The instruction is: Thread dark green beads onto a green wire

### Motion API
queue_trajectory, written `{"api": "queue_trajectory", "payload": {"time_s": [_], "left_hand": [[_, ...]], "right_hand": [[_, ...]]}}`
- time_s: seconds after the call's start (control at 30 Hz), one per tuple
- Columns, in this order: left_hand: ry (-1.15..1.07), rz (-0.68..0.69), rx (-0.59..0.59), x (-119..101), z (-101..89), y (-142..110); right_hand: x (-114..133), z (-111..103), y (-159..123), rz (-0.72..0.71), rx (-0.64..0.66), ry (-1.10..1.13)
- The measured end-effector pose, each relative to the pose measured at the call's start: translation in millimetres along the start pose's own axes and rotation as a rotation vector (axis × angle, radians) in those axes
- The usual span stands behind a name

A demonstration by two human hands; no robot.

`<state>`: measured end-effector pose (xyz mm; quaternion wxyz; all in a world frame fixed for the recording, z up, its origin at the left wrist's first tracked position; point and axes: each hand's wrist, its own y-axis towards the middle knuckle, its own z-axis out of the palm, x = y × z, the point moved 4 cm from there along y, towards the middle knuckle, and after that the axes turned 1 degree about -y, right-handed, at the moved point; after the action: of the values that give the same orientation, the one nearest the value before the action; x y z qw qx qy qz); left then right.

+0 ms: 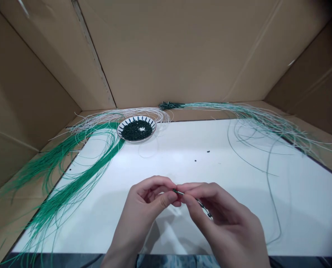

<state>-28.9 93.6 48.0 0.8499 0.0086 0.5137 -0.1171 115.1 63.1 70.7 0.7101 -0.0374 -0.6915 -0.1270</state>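
My left hand [151, 203] and my right hand [218, 216] meet above the near middle of the white board, fingertips almost touching. Between them runs a thin strand [179, 192] with small dark beads [209, 214] along its right part. The left thumb and forefinger pinch its dark green end. Right thumb and forefinger close on the strand just beside that, and the rest of it disappears behind the right fingers. A patterned plate [120, 133] full of tiny dark green beads [135, 130] stands at the back left of the board.
Bundles of green strands [79, 186] spread along the left side, with white strands [99, 120] behind. More pale strands [255, 115] lie along the back right, joined to a dark beaded cluster [168, 105]. Loose beads [208, 151] dot the white board [177, 145]. Cardboard walls [182, 52] enclose it.
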Motion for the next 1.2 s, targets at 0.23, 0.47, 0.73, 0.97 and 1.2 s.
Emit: {"api": "queue_trajectory", "payload": {"time_s": [0.23, 0.47, 0.73, 0.97, 1.2], "left_hand": [[-0.104, -0.066, 0.031, 3.5, 1.4, -2.7], [-0.128, -0.097, 0.035, 5.3, 1.5, -6.6], [-0.094, -0.086, 0.036, 6.2, 1.8, -6.8], [-0.057, -0.046, 0.035, 3.3, 1.5, -7.1], [-0.041, -0.043, 0.038, 1.6, 1.9, -6.9]], "right_hand": [[4.2, -2.2, 0.9, -0.111, 0.149, -0.044], [8.7, -1.3, -0.2, -0.163, 0.111, -0.116], [9.9, -4.4, -4.6, -0.216, 0.111, -0.162], [10.8, -6.3, -5.0, -0.245, 0.134, -0.193], [8.9, -5.1, -4.5, -0.230, 0.131, -0.163]]}}
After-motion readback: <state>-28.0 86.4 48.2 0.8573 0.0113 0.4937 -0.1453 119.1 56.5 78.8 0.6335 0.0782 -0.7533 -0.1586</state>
